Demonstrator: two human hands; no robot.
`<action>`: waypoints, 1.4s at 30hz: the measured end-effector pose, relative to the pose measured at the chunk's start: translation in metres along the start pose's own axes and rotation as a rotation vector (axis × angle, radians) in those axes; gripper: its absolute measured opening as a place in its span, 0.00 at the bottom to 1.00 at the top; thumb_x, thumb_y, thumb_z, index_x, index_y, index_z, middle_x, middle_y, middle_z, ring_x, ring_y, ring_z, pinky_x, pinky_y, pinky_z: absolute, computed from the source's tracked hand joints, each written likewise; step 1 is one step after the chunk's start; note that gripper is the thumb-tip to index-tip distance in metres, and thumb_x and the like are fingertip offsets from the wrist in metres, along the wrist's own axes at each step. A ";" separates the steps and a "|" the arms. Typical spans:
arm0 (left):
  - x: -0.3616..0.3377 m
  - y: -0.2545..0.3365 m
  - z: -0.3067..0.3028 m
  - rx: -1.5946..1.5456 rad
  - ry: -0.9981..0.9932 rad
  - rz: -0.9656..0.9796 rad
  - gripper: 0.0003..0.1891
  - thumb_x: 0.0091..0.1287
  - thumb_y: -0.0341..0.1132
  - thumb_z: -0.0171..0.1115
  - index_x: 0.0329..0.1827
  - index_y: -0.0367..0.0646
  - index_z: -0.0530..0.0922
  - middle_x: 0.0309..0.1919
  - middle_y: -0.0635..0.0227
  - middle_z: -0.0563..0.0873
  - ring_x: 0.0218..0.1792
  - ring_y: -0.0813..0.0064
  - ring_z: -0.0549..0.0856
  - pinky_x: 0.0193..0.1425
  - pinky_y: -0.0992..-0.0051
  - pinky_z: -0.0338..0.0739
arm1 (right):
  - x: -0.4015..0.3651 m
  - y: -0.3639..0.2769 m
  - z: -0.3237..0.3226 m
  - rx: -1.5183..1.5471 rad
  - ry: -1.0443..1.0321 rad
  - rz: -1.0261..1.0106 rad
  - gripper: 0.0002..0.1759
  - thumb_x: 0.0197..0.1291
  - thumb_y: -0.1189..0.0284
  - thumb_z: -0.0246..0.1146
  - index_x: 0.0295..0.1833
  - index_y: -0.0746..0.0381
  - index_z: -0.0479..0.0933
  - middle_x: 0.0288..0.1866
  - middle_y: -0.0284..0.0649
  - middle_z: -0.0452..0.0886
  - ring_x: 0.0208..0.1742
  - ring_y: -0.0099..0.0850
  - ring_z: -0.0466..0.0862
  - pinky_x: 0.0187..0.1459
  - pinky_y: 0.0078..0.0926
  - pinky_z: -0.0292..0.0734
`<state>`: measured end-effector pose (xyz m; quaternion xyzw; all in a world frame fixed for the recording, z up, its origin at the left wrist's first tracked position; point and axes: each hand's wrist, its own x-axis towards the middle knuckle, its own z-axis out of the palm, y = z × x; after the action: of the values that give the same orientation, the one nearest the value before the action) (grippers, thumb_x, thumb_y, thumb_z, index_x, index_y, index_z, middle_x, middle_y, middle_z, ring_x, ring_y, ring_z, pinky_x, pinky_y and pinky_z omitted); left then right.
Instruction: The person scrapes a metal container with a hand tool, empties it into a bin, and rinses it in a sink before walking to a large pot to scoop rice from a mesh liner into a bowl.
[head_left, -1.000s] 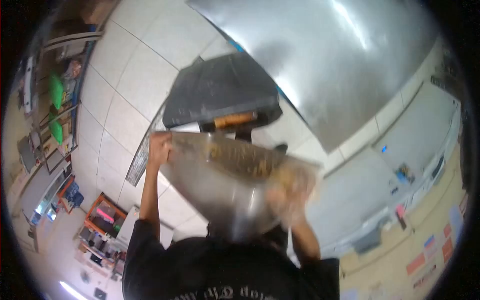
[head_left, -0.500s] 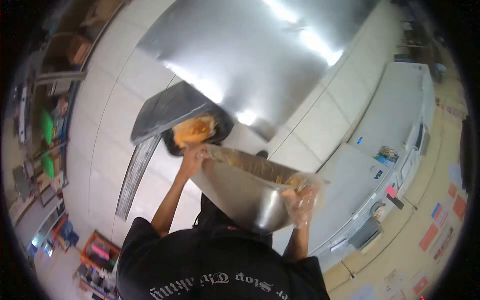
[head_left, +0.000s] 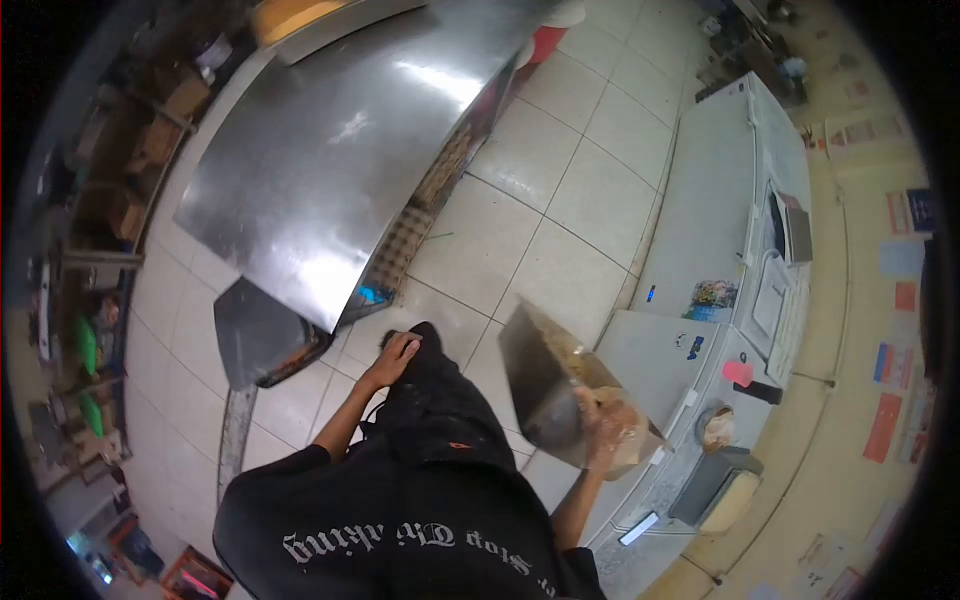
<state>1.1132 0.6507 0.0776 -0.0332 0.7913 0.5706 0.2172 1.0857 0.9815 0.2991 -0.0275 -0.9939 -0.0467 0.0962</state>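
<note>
My right hand (head_left: 610, 425), in a clear plastic glove, grips the rim of a deep steel pan (head_left: 535, 380) on my right side. The pan is tilted, and pale food residue clings to its inner wall. My left hand (head_left: 398, 355) is bare and holds nothing; its fingers are stretched out beside my dark-clad leg (head_left: 430, 390). Ahead of it to the left stands a black bin (head_left: 262, 335) with a dark panel over much of its top. Only a narrow strip of the bin's inside shows.
A large steel table (head_left: 310, 170) spans the front left, with goods stored under its edge. White chest freezers (head_left: 650, 355) line the right side, with papers and small items on them. Shelves (head_left: 130, 220) run along the far left. Pale tiles (head_left: 510, 250) cover the floor.
My left hand has let go of the pan and dropped beside my leg. The pan has swung right in my right hand, away from the bin. My view has turned, and the bin now appears farther left.
</note>
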 end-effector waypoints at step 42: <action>1.209 0.435 -0.043 -0.251 -0.252 -0.215 0.27 0.60 0.57 0.49 0.54 0.47 0.66 0.46 0.63 0.77 0.48 0.65 0.75 0.46 0.60 0.70 | 0.999 0.357 0.303 0.006 0.000 0.821 0.29 0.46 0.43 0.60 0.21 0.63 0.79 0.23 0.50 0.78 0.29 0.45 0.78 0.36 0.39 0.71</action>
<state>-0.1225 0.9982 0.0134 -0.0725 0.6725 0.6379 0.3681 0.0726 1.4121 0.2283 -0.4216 -0.9004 -0.0016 0.1070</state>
